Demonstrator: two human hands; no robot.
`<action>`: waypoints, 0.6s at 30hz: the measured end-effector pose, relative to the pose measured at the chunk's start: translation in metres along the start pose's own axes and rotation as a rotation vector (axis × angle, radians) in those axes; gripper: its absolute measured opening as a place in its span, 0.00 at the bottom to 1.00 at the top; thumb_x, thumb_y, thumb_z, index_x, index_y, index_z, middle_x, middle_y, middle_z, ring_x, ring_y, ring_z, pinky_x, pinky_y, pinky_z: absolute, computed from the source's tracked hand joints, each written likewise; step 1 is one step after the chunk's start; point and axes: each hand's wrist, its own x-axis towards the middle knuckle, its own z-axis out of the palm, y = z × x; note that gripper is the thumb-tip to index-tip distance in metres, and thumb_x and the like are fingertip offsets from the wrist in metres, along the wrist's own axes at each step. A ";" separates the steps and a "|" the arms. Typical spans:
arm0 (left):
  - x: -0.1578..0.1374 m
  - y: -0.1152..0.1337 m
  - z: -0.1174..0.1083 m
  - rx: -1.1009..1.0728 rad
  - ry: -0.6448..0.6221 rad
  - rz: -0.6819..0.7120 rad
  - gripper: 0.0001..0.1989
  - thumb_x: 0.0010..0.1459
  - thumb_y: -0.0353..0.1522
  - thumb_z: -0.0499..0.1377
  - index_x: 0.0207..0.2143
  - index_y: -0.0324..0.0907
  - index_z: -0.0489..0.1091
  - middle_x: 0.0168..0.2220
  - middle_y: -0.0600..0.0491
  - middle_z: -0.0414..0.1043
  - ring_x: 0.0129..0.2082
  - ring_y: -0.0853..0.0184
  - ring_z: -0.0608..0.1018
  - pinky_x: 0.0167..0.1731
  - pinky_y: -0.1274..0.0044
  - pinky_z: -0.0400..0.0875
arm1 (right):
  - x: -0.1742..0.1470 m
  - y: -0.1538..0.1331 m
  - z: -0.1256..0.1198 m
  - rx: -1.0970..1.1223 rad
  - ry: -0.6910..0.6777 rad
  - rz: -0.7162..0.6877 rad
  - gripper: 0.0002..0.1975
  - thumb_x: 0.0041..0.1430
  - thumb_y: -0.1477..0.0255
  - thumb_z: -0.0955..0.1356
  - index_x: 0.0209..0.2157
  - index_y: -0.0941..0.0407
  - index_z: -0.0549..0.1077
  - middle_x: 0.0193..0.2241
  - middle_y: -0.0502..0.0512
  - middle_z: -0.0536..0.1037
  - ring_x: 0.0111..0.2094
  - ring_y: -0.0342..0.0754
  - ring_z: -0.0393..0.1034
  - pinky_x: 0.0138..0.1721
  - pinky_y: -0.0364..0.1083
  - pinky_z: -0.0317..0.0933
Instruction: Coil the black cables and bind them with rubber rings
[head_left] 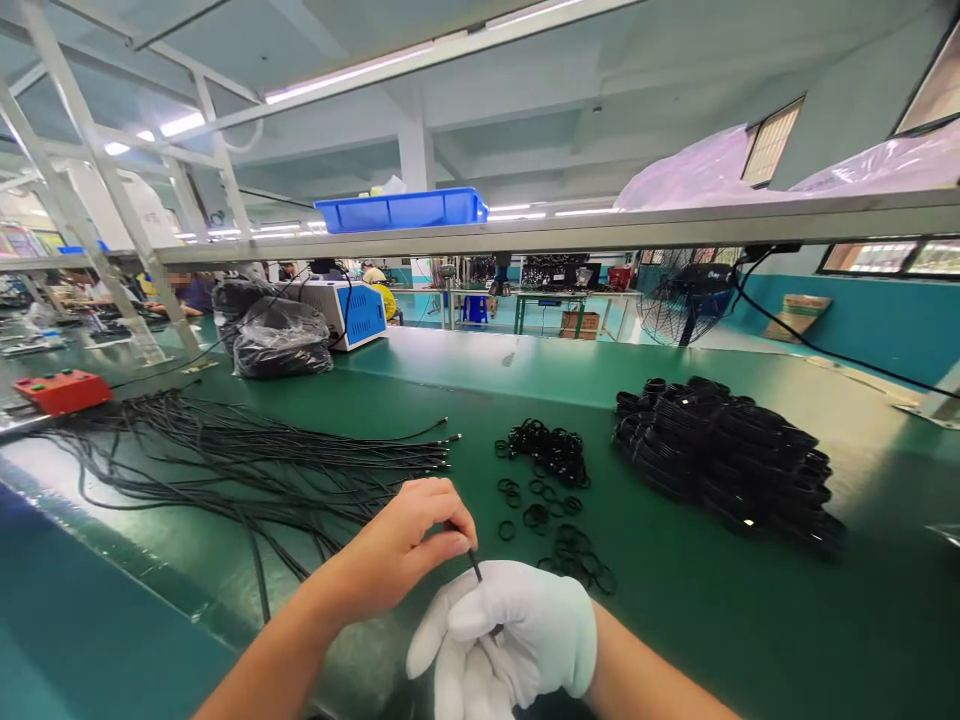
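My bare left hand (pixel 405 540) pinches a short visible length of thin black cable (pixel 475 567) between thumb and fingertips. My right hand (pixel 525 620), in a white glove, is closed around the same cable just below. Its thumb presses the cable, and most of the cable inside the glove is hidden. Beyond my hands lie small black rubber rings (pixel 536 516), some loose and some heaped in a pile (pixel 551 450). To the left, many long black cables (pixel 300 450) are spread out, their metal-tipped ends pointing right. On the right sits a big stack of coiled black cables (pixel 720 455).
The green tabletop (pixel 465 375) carries a red button box (pixel 64 392), a plastic-wrapped black bundle (pixel 281 335) and a blue-and-white machine (pixel 352 312). A shelf (pixel 555 232) crosses above it, holding a blue tray (pixel 405 211). A fan (pixel 686 300) stands behind the table's far edge.
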 end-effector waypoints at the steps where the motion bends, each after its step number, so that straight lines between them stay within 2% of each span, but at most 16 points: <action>1: 0.002 0.000 0.000 -0.002 0.010 -0.010 0.08 0.58 0.29 0.53 0.28 0.44 0.70 0.30 0.57 0.71 0.35 0.69 0.71 0.42 0.77 0.61 | 0.001 0.000 -0.002 0.008 -0.018 -0.004 0.19 0.54 0.70 0.57 0.42 0.67 0.67 0.26 0.64 0.77 0.21 0.49 0.74 0.16 0.42 0.65; 4: 0.007 -0.002 0.002 0.007 0.044 -0.032 0.08 0.57 0.29 0.54 0.27 0.43 0.71 0.30 0.57 0.70 0.34 0.69 0.71 0.40 0.78 0.62 | 0.004 0.002 -0.007 0.021 -0.056 0.000 0.19 0.53 0.69 0.57 0.39 0.68 0.69 0.25 0.64 0.77 0.22 0.51 0.74 0.15 0.44 0.65; 8: 0.009 -0.018 0.017 0.055 0.092 -0.003 0.10 0.60 0.32 0.51 0.32 0.45 0.73 0.32 0.56 0.73 0.36 0.68 0.73 0.40 0.77 0.63 | -0.006 -0.002 -0.001 -0.047 0.018 -0.049 0.20 0.56 0.66 0.58 0.35 0.69 0.70 0.21 0.61 0.75 0.16 0.44 0.69 0.17 0.41 0.64; 10: 0.002 -0.039 0.027 0.155 0.102 -0.004 0.14 0.63 0.34 0.48 0.37 0.46 0.73 0.33 0.55 0.74 0.36 0.67 0.74 0.40 0.76 0.65 | -0.023 -0.013 0.011 -0.099 0.120 -0.175 0.20 0.58 0.63 0.58 0.34 0.67 0.70 0.20 0.59 0.74 0.18 0.43 0.69 0.22 0.43 0.65; 12: -0.011 -0.067 0.033 0.314 0.137 -0.036 0.15 0.63 0.34 0.47 0.38 0.47 0.73 0.33 0.54 0.76 0.35 0.65 0.75 0.38 0.75 0.67 | -0.046 -0.031 0.025 -0.131 0.223 -0.374 0.21 0.60 0.58 0.58 0.36 0.62 0.68 0.22 0.56 0.74 0.21 0.45 0.71 0.25 0.46 0.65; 14: -0.027 -0.091 0.037 0.481 0.264 -0.045 0.15 0.62 0.35 0.48 0.36 0.47 0.74 0.33 0.55 0.78 0.34 0.64 0.78 0.37 0.75 0.69 | -0.069 -0.051 0.035 -0.112 0.291 -0.613 0.17 0.59 0.57 0.60 0.37 0.57 0.66 0.22 0.49 0.73 0.22 0.44 0.70 0.25 0.45 0.64; 16: -0.042 -0.102 0.044 0.606 0.396 0.050 0.13 0.62 0.38 0.50 0.35 0.50 0.74 0.34 0.58 0.79 0.33 0.66 0.79 0.35 0.78 0.71 | -0.085 -0.069 0.038 -0.033 0.298 -0.811 0.11 0.58 0.61 0.63 0.33 0.55 0.65 0.21 0.44 0.69 0.22 0.39 0.67 0.25 0.40 0.62; 18: -0.056 -0.092 0.054 0.677 0.488 0.241 0.14 0.63 0.40 0.49 0.34 0.52 0.74 0.31 0.60 0.79 0.30 0.69 0.79 0.30 0.81 0.71 | -0.095 -0.081 0.032 0.046 0.332 -0.920 0.08 0.59 0.66 0.64 0.32 0.56 0.65 0.23 0.43 0.68 0.23 0.37 0.66 0.27 0.39 0.62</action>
